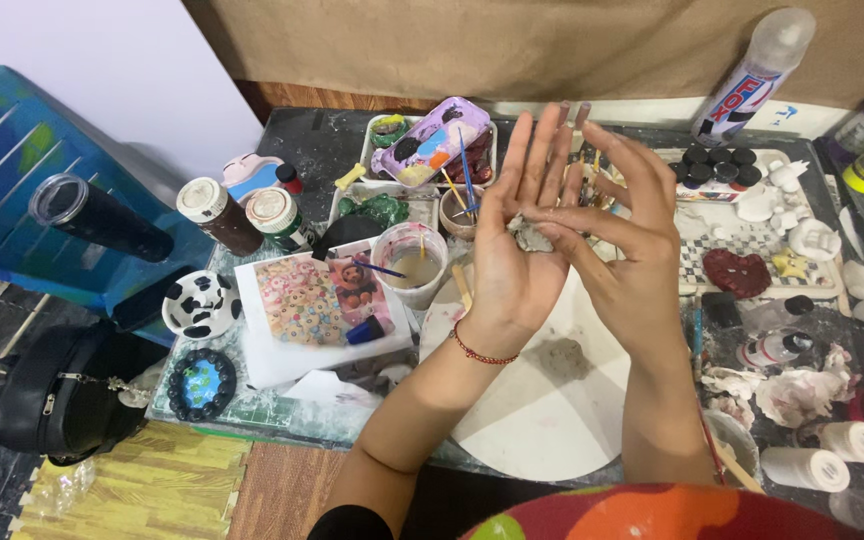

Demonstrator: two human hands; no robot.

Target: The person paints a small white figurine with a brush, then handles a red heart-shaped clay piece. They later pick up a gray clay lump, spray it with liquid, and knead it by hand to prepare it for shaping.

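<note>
Grey clay lump (530, 234) sits in the left hand (514, 240), palm up and fingers spread flat to cradle it. Right hand (624, 240), fingers straight, presses sideways onto the lump, apparently flattening it. Both hover above round white board (542, 410); water cup (410, 262) stands just beside.

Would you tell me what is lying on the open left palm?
A small grey-white lump of clay lies on the left hand. The right hand presses its fingers across it, covering the lump's right side, so its full shape is hidden.
</note>
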